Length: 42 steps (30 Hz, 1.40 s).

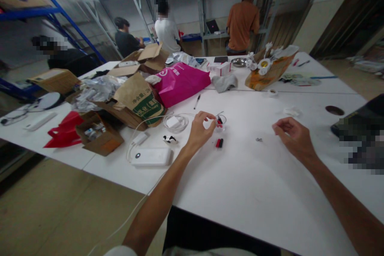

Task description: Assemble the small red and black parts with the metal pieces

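Observation:
My left hand (201,130) is over the middle of the white table, thumb and fingertips pinched at a small red-and-black piece (220,121) with a thin looped wire beside it. What exactly lies between those fingertips is too small to make out. Just nearer to me, a red block and a black block (220,143) lie side by side on the table. My right hand (295,136) is off to the right, fingers curled and the thumb closed against them; anything in that pinch is hidden. Between my hands lies a small grey metallic bit (259,140).
Left of my left hand are a white power bank (152,157), a coiled white cable (177,123) and a black-and-white item (170,139). Beyond stand a magenta bag (183,84), a paper bag (139,98) and cardboard boxes. A black object (364,118) is at right. Several people sit behind.

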Tool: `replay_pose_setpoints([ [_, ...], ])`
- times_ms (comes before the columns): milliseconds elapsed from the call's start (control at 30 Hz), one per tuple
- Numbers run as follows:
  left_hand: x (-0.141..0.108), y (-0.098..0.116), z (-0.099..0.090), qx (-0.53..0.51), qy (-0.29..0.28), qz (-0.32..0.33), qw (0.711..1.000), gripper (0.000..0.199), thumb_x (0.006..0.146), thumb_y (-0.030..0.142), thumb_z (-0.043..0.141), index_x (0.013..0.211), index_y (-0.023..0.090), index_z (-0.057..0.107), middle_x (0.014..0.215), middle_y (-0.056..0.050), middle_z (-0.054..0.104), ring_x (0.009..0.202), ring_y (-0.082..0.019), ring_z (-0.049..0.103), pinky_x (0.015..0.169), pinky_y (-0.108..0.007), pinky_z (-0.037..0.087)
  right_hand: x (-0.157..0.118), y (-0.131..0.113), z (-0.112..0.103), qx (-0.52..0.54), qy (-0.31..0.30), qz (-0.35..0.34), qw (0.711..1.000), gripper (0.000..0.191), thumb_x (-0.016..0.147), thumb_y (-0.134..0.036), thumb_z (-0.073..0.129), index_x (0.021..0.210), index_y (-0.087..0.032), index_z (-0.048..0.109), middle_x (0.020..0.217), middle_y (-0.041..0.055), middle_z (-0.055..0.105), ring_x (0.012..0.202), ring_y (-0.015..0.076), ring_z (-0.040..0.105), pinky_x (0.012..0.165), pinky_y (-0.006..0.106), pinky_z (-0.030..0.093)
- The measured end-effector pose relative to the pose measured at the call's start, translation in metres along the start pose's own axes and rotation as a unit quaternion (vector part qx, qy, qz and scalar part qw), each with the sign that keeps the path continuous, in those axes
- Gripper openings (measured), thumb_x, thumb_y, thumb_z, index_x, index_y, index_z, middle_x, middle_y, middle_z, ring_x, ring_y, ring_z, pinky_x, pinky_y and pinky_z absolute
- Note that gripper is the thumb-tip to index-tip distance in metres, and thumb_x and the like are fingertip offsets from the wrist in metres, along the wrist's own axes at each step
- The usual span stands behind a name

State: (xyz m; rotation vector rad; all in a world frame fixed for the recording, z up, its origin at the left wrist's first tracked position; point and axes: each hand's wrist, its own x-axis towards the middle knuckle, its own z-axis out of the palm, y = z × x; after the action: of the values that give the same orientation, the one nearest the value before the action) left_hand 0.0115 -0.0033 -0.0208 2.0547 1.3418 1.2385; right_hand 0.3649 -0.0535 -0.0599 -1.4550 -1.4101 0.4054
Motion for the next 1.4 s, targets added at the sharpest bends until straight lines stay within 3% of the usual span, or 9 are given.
replay_pose_setpoints([
  [167, -0.001, -0.004, 0.001, 0.036, -0.021, 0.017, 0.999, 0.013, 0.101, 0.027, 0.075, 0.110, 0.024, 0.085, 0.116, -0.009, 0.073, 0.114, -0.024, 0.066, 0.105, -0.042, 0.053, -0.001, 0.004, 0.000, 0.004, -0.010, -0.008, 1.000, 0.023, 0.093, -0.046, 0.077, 0.093, -0.026, 0.066, 0.086, 0.0035, 0.073, 0.076, 0.0223, 0.072, 0.073, 0.037, 0.062],
  [367, -0.001, -0.007, 0.003, 0.041, -0.007, 0.018, 0.999, 0.011, 0.102, 0.031, 0.077, 0.103, 0.024, 0.086, 0.113, -0.009, 0.073, 0.111, -0.024, 0.067, 0.105, -0.042, 0.053, -0.002, -0.001, 0.001, 0.002, -0.014, -0.009, 1.000, 0.021, 0.092, -0.044, 0.079, 0.092, -0.026, 0.067, 0.086, 0.0036, 0.073, 0.076, 0.0222, 0.071, 0.073, 0.037, 0.060],
  [567, 0.000, 0.004, -0.001, -0.008, 0.061, 0.026, 0.998, 0.015, 0.108, 0.032, 0.068, 0.104, 0.022, 0.078, 0.108, -0.008, 0.072, 0.102, -0.021, 0.065, 0.090, -0.036, 0.054, -0.003, -0.003, 0.000, 0.001, -0.003, -0.014, 1.000, 0.022, 0.095, -0.045, 0.078, 0.096, -0.026, 0.067, 0.088, 0.0041, 0.073, 0.077, 0.0226, 0.071, 0.075, 0.039, 0.061],
  [667, 0.001, 0.010, -0.005, -0.069, 0.109, 0.015, 0.992, 0.021, 0.109, 0.041, 0.066, 0.104, 0.022, 0.075, 0.107, -0.006, 0.073, 0.095, -0.019, 0.064, 0.085, -0.034, 0.052, -0.004, -0.006, 0.000, 0.010, 0.011, -0.023, 1.000, 0.024, 0.096, -0.047, 0.079, 0.098, -0.026, 0.067, 0.090, 0.0039, 0.072, 0.077, 0.0220, 0.071, 0.078, 0.040, 0.061],
  [733, 0.002, 0.013, -0.005, -0.138, 0.108, -0.008, 0.985, 0.028, 0.108, 0.048, 0.068, 0.103, 0.021, 0.074, 0.105, -0.006, 0.073, 0.094, -0.019, 0.065, 0.085, -0.033, 0.051, -0.006, -0.011, 0.002, 0.026, 0.017, -0.031, 0.999, 0.026, 0.096, -0.049, 0.079, 0.098, -0.026, 0.067, 0.091, 0.0039, 0.071, 0.076, 0.0212, 0.070, 0.078, 0.040, 0.062],
  [900, -0.006, 0.025, 0.002, -0.314, -0.006, -0.063, 0.947, 0.039, 0.099, 0.056, 0.078, 0.096, 0.017, 0.073, 0.093, -0.005, 0.072, 0.088, -0.017, 0.065, 0.081, -0.029, 0.049, -0.019, -0.038, 0.013, 0.078, -0.016, -0.039, 0.996, 0.031, 0.098, -0.054, 0.080, 0.096, -0.024, 0.068, 0.083, 0.0035, 0.070, 0.073, 0.0197, 0.069, 0.075, 0.036, 0.062],
  [1033, -0.021, 0.043, 0.014, -0.319, -0.139, -0.066, 0.935, 0.040, 0.096, 0.055, 0.081, 0.091, 0.016, 0.074, 0.092, -0.005, 0.070, 0.083, -0.015, 0.061, 0.075, -0.029, 0.046, -0.038, -0.063, 0.026, 0.133, -0.189, -0.021, 0.973, 0.032, 0.102, -0.056, 0.075, 0.100, -0.023, 0.073, 0.083, 0.0047, 0.075, 0.071, 0.0192, 0.070, 0.069, 0.034, 0.062],
  [1167, -0.035, 0.053, 0.025, -0.294, -0.199, -0.062, 0.933, 0.037, 0.097, 0.053, 0.081, 0.092, 0.016, 0.076, 0.091, -0.005, 0.070, 0.080, -0.014, 0.059, 0.073, -0.029, 0.044, -0.055, -0.076, 0.038, 0.131, -0.308, -0.012, 0.942, 0.033, 0.102, -0.056, 0.074, 0.097, -0.023, 0.075, 0.084, 0.0050, 0.077, 0.073, 0.0196, 0.070, 0.070, 0.034, 0.060],
  [1400, -0.038, 0.054, 0.031, -0.286, -0.195, -0.076, 0.935, 0.040, 0.096, 0.055, 0.081, 0.109, 0.017, 0.077, 0.101, -0.007, 0.076, 0.087, -0.016, 0.066, 0.075, -0.028, 0.047, -0.055, -0.075, 0.043, 0.217, -0.267, 0.037, 0.938, 0.028, 0.102, -0.051, 0.077, 0.104, -0.023, 0.076, 0.083, 0.0036, 0.075, 0.071, 0.0175, 0.068, 0.066, 0.031, 0.057],
])
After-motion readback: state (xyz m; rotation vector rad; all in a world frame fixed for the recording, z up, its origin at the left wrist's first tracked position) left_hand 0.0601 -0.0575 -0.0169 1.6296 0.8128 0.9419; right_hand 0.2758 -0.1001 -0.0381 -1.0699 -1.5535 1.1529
